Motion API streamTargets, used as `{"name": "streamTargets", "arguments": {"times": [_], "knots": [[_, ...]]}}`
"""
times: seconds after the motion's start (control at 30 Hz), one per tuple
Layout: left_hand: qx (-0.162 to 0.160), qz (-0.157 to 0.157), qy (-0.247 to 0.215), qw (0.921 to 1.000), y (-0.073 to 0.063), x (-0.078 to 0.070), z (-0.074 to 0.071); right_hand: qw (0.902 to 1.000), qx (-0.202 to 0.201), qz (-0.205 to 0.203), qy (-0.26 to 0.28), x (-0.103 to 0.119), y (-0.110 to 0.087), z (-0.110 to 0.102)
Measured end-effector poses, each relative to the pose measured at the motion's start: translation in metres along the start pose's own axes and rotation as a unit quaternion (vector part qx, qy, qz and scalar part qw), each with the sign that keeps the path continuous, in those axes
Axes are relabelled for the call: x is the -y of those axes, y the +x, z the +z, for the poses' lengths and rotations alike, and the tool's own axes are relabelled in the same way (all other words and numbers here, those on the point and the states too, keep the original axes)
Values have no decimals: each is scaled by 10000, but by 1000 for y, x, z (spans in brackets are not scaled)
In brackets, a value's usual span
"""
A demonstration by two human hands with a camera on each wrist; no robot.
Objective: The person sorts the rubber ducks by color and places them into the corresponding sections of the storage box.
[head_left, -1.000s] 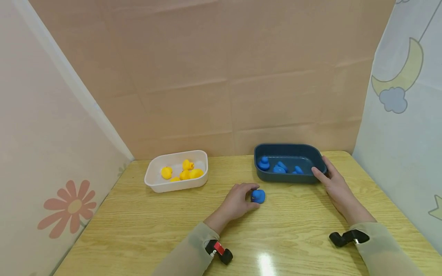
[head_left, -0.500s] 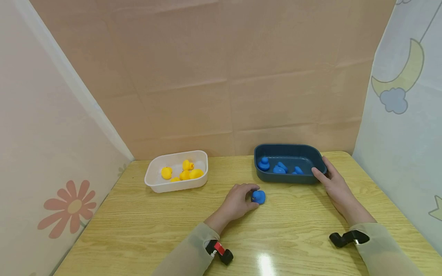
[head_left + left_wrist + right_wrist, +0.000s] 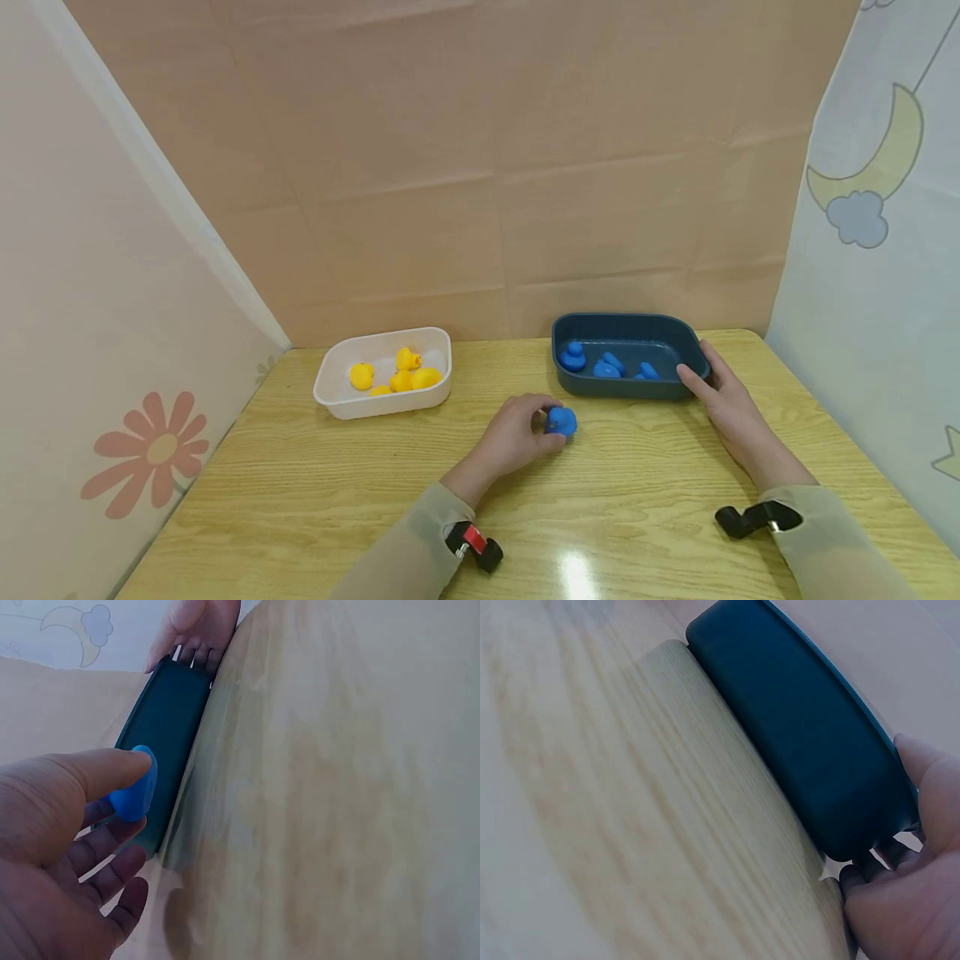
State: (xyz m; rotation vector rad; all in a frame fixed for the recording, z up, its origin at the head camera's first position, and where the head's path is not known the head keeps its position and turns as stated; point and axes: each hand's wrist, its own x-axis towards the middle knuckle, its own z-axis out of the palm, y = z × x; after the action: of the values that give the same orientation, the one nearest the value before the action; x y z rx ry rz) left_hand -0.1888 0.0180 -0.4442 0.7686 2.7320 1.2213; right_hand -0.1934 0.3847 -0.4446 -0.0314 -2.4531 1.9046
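My left hand (image 3: pixel 513 435) pinches a small blue rubber duck (image 3: pixel 562 422) between thumb and fingers, in front of the dark blue bin (image 3: pixel 622 387). In the left wrist view the thumb lies over the duck (image 3: pixel 133 793), one finger is beneath it, and the other fingers are loosely curled. My right hand (image 3: pixel 731 412) grips the bin's right end, its thumb at the rim. The right wrist view has the fingers of that hand (image 3: pixel 907 881) around the end of the bin (image 3: pixel 802 742). Several blue ducks (image 3: pixel 573 357) lie inside the bin.
At the back left of the wooden table (image 3: pixel 300 492) stands a white bin (image 3: pixel 390 406) holding several yellow rubber ducks (image 3: pixel 362 375). A brown backdrop (image 3: pixel 480 183) rises behind both bins, and printed cloth panels flank the table.
The left hand has closed on the blue duck and raised it slightly from the tabletop. The right hand and both bins stay in place.
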Motion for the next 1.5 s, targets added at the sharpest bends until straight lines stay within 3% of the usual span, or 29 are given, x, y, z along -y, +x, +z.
{"name": "streamTargets", "arguments": {"times": [0.33,0.8,1.03,1.23,1.5], "knots": [[-245,296,-42,9993,6,-13,-12,10000,0,3,-3,-2,1,-1],[-604,441,254,9969,28,-35,-27,10000,-42,24,-41,-2,1,-1],[-712,344,349,9963,45,-41,-23,10000,-41,-44,-20,-1,-1,0],[-1040,218,557,9928,60,-44,-18,9999,-66,-3,-75,0,-2,1],[-1203,103,683,9903,74,-37,-8,10000,-91,-3,-17,1,-3,1]]}}
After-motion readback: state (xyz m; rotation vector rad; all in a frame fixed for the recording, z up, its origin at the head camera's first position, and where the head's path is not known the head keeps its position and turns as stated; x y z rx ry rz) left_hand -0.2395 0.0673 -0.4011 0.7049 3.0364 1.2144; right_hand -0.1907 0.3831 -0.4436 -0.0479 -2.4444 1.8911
